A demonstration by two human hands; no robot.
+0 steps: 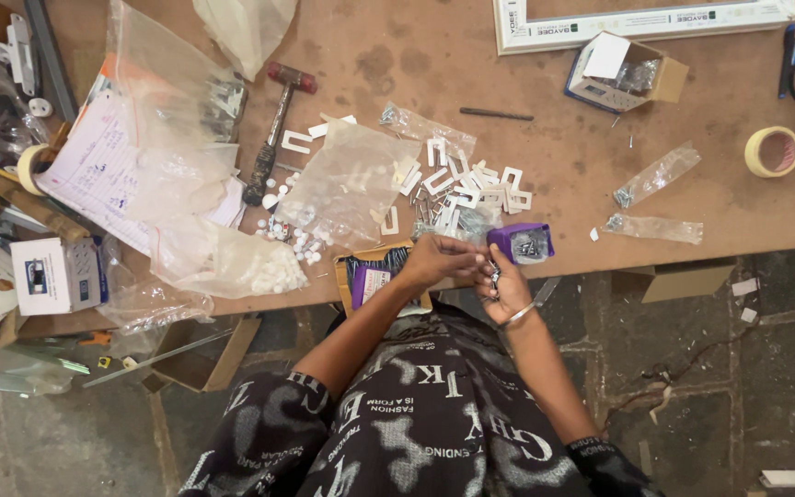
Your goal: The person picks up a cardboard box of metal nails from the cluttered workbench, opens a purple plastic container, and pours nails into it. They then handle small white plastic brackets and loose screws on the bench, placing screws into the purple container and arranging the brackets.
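A small cluster of dark metal screws [494, 273] lies in the cupped palm of the right hand [506, 287], held at the near edge of the brown wooden table [545, 138]; how many screws there are cannot be counted. The right hand's fingers are loosely curled upward, half open, cradling the screws, with a metal bangle on that wrist. The left hand [436, 258] reaches across, its fingers drawn nearly together in a pinch at the screws. Just beside the hands stands one small purple box [520, 243] with screws inside, and one open cardboard box [370, 276] sits under the left wrist. Farther out lies a scatter of white plastic brackets [471, 184], too many and too overlapped to count, then three small clear bags of screws [657, 173], one hammer with a red head [273, 129], and one roll of tan tape [772, 152].
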